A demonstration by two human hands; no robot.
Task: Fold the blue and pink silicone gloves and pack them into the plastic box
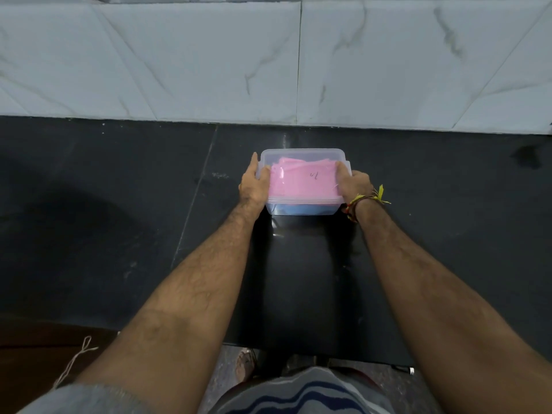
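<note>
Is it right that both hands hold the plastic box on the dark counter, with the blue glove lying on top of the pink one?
Not quite. In the head view, the pink glove lies on top, and the blue glove shows beneath it through the plastic box. The rest holds.

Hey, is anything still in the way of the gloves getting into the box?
No. The pink gloves lie inside the plastic box over the blue gloves. The left hand and right hand hold its sides.

- I see my left hand (pixel 253 186) and right hand (pixel 352 184) gripping the plastic box (pixel 303 209) by its sides on the black counter (pixel 119 234).
- Pink gloves (pixel 301 182) lie over blue gloves (pixel 295 209) inside.
</note>
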